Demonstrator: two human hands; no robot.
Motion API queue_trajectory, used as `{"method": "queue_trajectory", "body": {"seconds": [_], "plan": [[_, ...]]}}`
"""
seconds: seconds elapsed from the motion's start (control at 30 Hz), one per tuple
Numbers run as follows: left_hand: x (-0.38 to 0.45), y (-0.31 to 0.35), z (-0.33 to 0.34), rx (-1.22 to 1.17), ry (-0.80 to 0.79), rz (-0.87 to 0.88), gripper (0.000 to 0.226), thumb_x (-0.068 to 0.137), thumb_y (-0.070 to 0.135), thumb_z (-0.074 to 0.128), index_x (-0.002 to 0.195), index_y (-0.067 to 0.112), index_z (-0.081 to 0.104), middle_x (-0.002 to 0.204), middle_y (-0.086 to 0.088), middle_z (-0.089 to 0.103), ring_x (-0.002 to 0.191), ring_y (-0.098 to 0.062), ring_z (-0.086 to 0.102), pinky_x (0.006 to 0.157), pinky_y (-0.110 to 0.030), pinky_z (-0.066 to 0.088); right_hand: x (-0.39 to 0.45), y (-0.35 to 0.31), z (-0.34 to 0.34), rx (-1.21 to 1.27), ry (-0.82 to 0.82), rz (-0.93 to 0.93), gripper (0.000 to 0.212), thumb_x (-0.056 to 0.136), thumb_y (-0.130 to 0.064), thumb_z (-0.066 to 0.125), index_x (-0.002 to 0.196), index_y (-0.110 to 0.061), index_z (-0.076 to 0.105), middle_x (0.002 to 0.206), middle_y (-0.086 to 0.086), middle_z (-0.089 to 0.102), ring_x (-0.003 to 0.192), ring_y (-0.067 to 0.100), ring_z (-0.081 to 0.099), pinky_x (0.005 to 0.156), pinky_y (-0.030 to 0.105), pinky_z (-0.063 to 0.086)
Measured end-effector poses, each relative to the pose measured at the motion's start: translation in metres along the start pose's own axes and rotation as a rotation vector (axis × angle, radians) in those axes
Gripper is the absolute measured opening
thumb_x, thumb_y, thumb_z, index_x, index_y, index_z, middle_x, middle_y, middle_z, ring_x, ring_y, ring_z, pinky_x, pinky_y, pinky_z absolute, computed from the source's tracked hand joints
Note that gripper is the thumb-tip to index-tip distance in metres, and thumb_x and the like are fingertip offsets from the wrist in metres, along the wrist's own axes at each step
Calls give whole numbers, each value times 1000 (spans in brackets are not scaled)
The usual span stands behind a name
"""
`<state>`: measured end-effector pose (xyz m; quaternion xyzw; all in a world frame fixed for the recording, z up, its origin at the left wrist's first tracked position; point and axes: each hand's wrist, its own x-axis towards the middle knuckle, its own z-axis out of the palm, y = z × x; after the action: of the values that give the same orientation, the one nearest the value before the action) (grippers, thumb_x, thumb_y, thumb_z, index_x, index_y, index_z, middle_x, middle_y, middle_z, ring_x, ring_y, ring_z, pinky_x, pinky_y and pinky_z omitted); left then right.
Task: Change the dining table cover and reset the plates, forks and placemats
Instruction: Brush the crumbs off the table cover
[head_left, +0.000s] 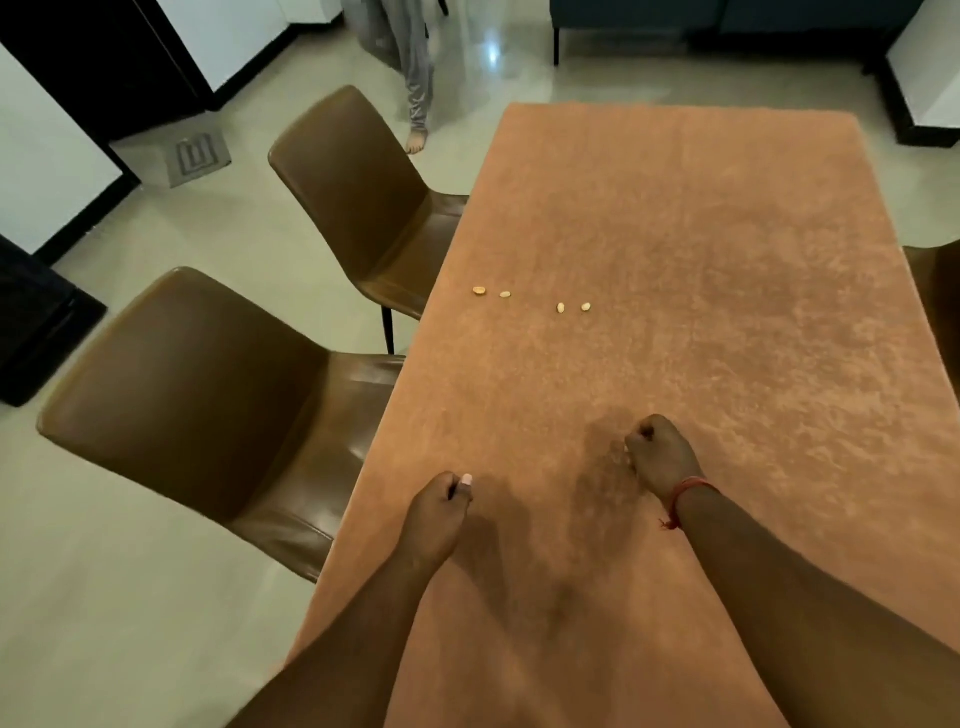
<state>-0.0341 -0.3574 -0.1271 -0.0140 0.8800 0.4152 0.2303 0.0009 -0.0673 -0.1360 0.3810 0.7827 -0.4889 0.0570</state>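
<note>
The left hand (435, 514) was curled into a fist low over the near left part of the table, thumb laid across the bent fingers; whether anything small was pinched inside could not be told. The right hand (661, 453) was likewise balled up, a little farther forward and to the right, its knuckles down close to the cloth, and what it held, if anything, was hidden. A thin red thread bracelet (684, 496) circled the right wrist. Both bare forearms reached in from the bottom edge.

The rust-orange, velvety table cover (727, 234) lay spread flat over the whole long rectangular dining table, reaching every visible edge. On it, well ahead of the hands and toward the left side, sat four small pale nut-like bits (530, 300) in a loose row, two near the left edge and two just right of them.

Two brown leather-look moulded chairs stood along the left side, the near chair (208, 405) and the far chair (358, 202), both seats tucked to the table edge. On the glossy pale tiled floor (249, 244) beyond, another person's grey trouser leg and bare foot (418, 104) showed near the table's far left corner.
</note>
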Motion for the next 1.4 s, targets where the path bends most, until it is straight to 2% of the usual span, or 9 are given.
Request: {"method": "queue_trajectory", "body": {"seconds": [0.13, 0.3, 0.4, 0.53, 0.73, 0.87, 1.13, 1.3, 1.4], "plan": [[46, 26, -10, 124, 19, 64, 40, 103, 38, 45, 82, 4, 50, 68, -3, 51, 64, -17, 48, 59, -33, 35, 15, -21, 1, 476, -21, 137, 18, 97, -9, 40, 87, -7, 55, 76, 10, 54, 61, 19, 48, 52, 32, 39], [98, 69, -21, 289, 38, 182, 36, 102, 40, 44, 76, 15, 46, 65, -1, 53, 64, -21, 52, 61, -35, 40, 71, -63, -7, 664, -51, 181, 15, 94, -10, 47, 80, -10, 52, 67, 7, 47, 53, 16, 42, 47, 28, 32], [132, 85, -32, 413, 61, 243, 31, 102, 41, 44, 81, 18, 50, 71, -1, 59, 69, -22, 57, 66, -37, 47, 108, -84, -2, 531, -78, 117, 23, 99, -25, 50, 80, -11, 52, 69, 8, 48, 55, 17, 41, 49, 30, 33], [177, 101, -43, 528, 106, 276, 25, 102, 41, 42, 98, 19, 54, 87, -2, 66, 78, -22, 61, 72, -37, 54, 146, -107, 7, 68, -44, -46, 27, 100, -34, 51, 94, -8, 58, 78, 9, 56, 66, 23, 49, 60, 32, 40], [245, 108, -39, 663, 132, 354, 21, 102, 40, 43, 107, 20, 49, 96, -6, 69, 81, -24, 63, 66, -34, 48, 185, -126, 22, -466, 125, -172, 30, 101, -33, 45, 115, -7, 48, 107, 19, 62, 96, 37, 60, 72, 38, 44], [286, 104, -31, 689, 123, 411, 33, 103, 43, 40, 124, 19, 43, 106, -7, 68, 91, -28, 66, 75, -39, 54, 208, -129, 34, -717, 164, -268, 23, 102, -27, 43, 116, -8, 43, 106, 19, 62, 93, 37, 60, 68, 37, 39], [341, 114, -27, 858, 121, 585, 37, 101, 45, 42, 129, 20, 40, 107, -12, 66, 94, -35, 65, 70, -40, 48, 225, -126, 41, -916, 183, -361, 21, 103, -19, 36, 118, -7, 42, 106, 21, 63, 89, 40, 63, 68, 42, 48], [349, 117, -25, 901, 133, 600, 21, 104, 28, 41, 122, 18, 43, 104, -10, 65, 90, -33, 65, 65, -39, 46, 224, -130, 35, -1102, 171, -398, 26, 97, -3, 34, 121, -6, 40, 108, 19, 62, 90, 40, 64, 65, 41, 48], [346, 117, -24, 810, 166, 605, 21, 104, 27, 38, 117, 14, 46, 103, -13, 66, 90, -37, 64, 68, -40, 46, 223, -132, 33, -824, 226, -375, 13, 99, -13, 35, 107, -9, 44, 93, 19, 61, 76, 35, 55, 64, 38, 41]]}}
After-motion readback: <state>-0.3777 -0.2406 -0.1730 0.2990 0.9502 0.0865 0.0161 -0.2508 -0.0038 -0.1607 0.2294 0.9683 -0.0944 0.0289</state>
